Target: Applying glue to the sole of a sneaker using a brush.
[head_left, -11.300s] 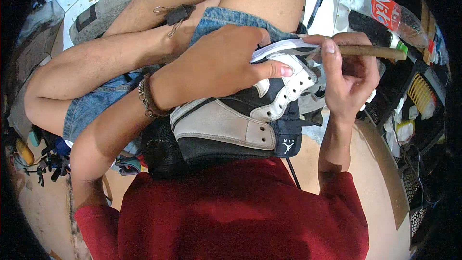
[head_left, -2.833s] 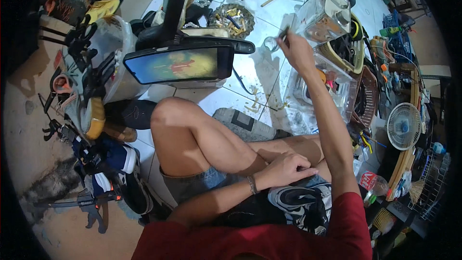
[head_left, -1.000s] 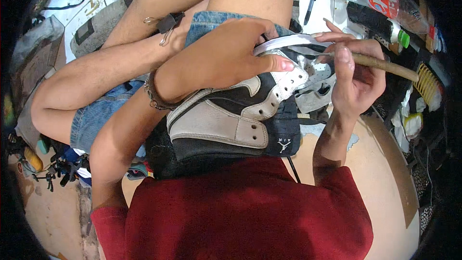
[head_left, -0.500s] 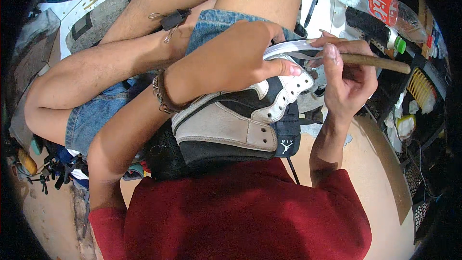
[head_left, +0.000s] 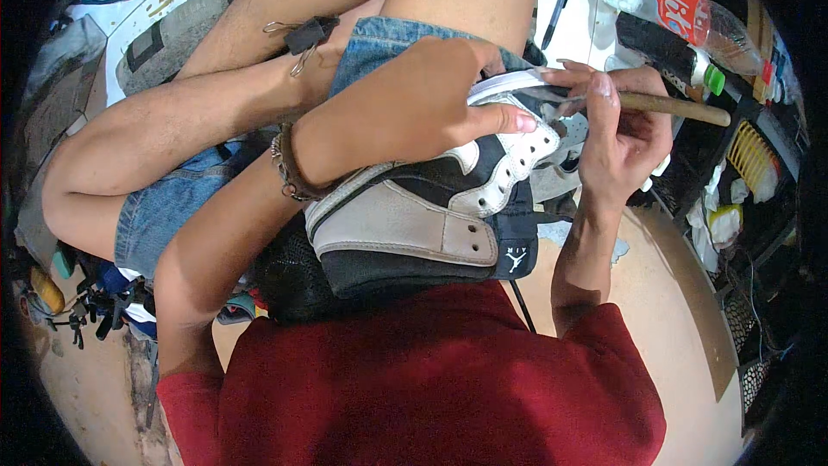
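A white, black and grey-beige high-top sneaker (head_left: 397, 229) lies across my lap, its black tongue (head_left: 516, 242) hanging out beside the eyelets. My left hand (head_left: 431, 99) is closed over the toe end, its thumb pressing the upper beside the eyelets. Along the white sole edge (head_left: 509, 82), my right hand (head_left: 625, 134) grips a tool by its slim wooden handle (head_left: 686, 108). The tool's working end is hidden among my fingers by the shoe, so its kind is unclear.
A black binder clip (head_left: 309, 34) rests on my leg. To the far right lie a clear plastic bottle (head_left: 707, 26) with a red label, a yellow-bristled brush (head_left: 755, 155) and a black pen (head_left: 559, 10). Assorted tools and clamps (head_left: 108, 302) crowd the left side.
My right hand has shifted slightly along the sole edge, its fingertips a little farther left, and the wooden handle has moved slightly with it. My left hand keeps its hold on the sneaker.
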The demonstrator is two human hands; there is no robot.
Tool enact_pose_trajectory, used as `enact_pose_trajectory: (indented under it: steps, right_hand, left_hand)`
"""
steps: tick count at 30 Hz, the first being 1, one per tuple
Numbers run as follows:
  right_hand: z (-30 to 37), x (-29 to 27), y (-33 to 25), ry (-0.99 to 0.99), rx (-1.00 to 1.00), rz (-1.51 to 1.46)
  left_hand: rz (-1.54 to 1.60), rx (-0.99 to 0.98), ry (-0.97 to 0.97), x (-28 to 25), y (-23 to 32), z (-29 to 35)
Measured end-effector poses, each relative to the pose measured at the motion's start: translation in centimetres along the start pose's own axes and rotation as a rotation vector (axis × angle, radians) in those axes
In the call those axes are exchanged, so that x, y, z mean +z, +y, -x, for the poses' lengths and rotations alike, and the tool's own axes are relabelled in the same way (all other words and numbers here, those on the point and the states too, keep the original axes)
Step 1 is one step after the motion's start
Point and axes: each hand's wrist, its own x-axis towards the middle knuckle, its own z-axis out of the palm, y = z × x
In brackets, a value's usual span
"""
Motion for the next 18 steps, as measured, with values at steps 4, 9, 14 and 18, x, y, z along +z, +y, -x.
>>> enact_pose_trajectory:
  steps: [4,9,14,18]
  right_hand:
    - [0.14,0.18,-0.17,-0.012,0.001,0.007]
    - [0.11,0.34,-0.14,-0.046,-0.036,0.077]
    - [-0.03,0.28,-0.29,-0.014,0.01,0.043]
    - [0.02,0.42,-0.31,-0.018,0.001,0.065]
  left_hand:
    - [-0.028,0.014,0.004,-0.18,0.22,-0.11]
    - [-0.049,-0.006,0.002,-0.21,0.17,0.01]
    - [-0.022,-0.019,0.006,-0.2,0.29,0.05]
    - [-0.035,0.014,0.017,-0.17,0.19,0.04]
